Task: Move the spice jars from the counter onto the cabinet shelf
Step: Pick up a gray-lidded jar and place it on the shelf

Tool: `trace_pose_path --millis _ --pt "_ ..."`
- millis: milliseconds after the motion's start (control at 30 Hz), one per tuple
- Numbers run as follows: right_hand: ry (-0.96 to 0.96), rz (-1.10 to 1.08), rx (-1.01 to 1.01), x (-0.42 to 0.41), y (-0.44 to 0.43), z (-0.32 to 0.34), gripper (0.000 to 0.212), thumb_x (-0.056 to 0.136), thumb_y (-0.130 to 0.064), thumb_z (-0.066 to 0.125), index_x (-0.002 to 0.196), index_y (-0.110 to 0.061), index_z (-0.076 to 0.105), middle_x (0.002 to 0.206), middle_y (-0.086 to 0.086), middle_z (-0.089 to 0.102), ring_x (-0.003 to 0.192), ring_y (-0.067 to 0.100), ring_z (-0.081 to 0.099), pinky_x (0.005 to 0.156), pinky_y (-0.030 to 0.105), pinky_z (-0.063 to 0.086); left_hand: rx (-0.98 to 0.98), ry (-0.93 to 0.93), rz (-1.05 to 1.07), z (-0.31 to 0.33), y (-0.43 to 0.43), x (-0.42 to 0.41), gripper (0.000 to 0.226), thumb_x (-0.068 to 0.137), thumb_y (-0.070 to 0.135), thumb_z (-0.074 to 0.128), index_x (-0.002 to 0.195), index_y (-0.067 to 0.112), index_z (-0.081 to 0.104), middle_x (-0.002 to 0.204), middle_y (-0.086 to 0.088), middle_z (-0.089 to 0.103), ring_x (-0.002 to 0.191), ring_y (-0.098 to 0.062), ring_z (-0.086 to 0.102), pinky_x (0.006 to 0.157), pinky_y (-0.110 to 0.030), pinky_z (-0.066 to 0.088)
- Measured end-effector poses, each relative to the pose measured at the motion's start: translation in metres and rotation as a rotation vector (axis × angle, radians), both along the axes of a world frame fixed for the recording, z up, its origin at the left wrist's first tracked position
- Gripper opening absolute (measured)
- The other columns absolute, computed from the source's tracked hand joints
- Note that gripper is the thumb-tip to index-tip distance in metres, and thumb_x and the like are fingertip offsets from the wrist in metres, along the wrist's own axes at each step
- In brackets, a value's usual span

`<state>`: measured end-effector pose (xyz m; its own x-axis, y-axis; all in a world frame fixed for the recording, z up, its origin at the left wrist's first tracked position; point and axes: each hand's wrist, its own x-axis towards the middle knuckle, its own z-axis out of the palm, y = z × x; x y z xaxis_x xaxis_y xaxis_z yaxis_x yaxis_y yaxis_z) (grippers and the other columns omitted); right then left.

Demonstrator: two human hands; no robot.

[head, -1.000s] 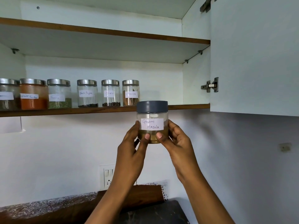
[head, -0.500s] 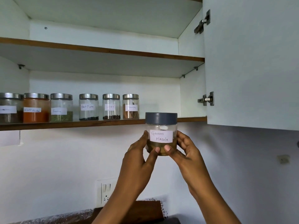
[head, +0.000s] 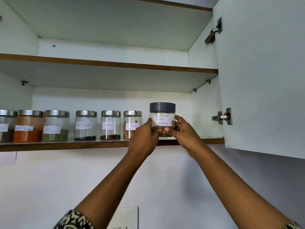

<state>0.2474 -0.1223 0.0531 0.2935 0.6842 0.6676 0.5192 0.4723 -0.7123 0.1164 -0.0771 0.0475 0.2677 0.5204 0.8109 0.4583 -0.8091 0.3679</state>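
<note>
As the row on the lower cabinet shelf is filled from the left, the free place lies at its right end, and the item in hand is there.

**Item:** Garam Masala jar. Clear body, grey lid, handwritten paper label turned outward, a shallow layer of brownish spice at the bottom.

**Position:** upright, at the right end of the shelf, just beside the Cinnamon jar and short of the cabinet's side wall. Whether its base already rests on the board cannot be told, since the thumbs cover its lower edge.

**Hold:** left hand and right hand clasp the body from opposite sides. The fingers are curled round the glass and the thumbs nearly meet low on the front. The probable reason is that a two-sided grip below the lid keeps the jar level at an overhead reach and leaves the label readable.

**Shelf stock, right to left:**
- Cinnamon jar
- Cloves jar
- Black Pepper jar
- green herb jar
- red powder jar
- one more jar, cut off by the frame

All have steel lids and stand upright near the front edge with labels forward, apparently so each can be read from below.

**Access:** cabinet door swung open to the right, out of the arms' way.

**Stage, as judged:** setting down, with release to follow.
</note>
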Motion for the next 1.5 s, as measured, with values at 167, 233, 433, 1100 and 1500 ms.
trace_pose_path --millis 167,233,433,1100,1500 --pt "-0.062 0.005 -0.090 0.018 0.029 0.009 0.073 0.091 -0.015 0.059 0.149 -0.021 0.015 0.143 0.005 0.046 0.125 0.021 0.048 0.093 0.028 0.037 -0.045 0.066 0.154 0.005 0.033 0.022 0.029 0.094 0.034 0.051 0.117 0.016 0.054 0.110 -0.005 0.066 0.100 -0.025 0.061 0.080 -0.033 0.048" --pt "-0.098 -0.013 -0.130 0.023 0.038 0.012 0.073 0.092 -0.016 0.057 0.150 -0.020 0.013 0.144 0.006 0.044 0.126 0.022 0.047 0.091 0.026 0.036 -0.063 0.089 0.201 0.005 0.043 0.027 0.029 0.094 0.036 0.051 0.114 0.017 0.056 0.109 -0.004 0.066 0.100 -0.024 0.060 0.076 -0.029 0.044" --pt "-0.234 -0.034 -0.263 0.032 0.057 0.020 0.062 0.090 -0.017 0.060 0.143 -0.017 0.028 0.138 0.009 0.050 0.118 0.024 0.050 0.086 0.029 0.040 -0.047 0.159 0.360 0.004 0.056 0.035 0.032 0.094 0.040 0.048 0.111 0.015 0.056 0.108 -0.006 0.066 0.100 -0.025 0.061 0.074 -0.030 0.041" --pt "-0.337 -0.202 -0.287 0.040 0.090 0.019 0.038 0.088 -0.024 0.062 0.121 -0.007 0.055 0.119 0.014 0.063 0.108 0.030 0.059 0.092 0.035 0.045 -0.046 0.134 0.521 0.004 0.078 0.049 0.033 0.091 0.042 0.052 0.104 0.013 0.063 0.102 -0.006 0.068 0.096 -0.025 0.063 0.069 -0.027 0.038" --pt "-0.433 -0.332 -0.352 0.038 0.092 0.019 0.039 0.090 -0.032 0.058 0.117 -0.004 0.055 0.116 0.015 0.063 0.087 0.022 0.051 0.076 0.028 0.037 -0.108 0.113 0.536 0.005 0.070 0.050 0.028 0.091 0.034 0.056 0.102 0.009 0.061 0.100 -0.008 0.067 0.095 -0.025 0.063 0.068 -0.028 0.040"
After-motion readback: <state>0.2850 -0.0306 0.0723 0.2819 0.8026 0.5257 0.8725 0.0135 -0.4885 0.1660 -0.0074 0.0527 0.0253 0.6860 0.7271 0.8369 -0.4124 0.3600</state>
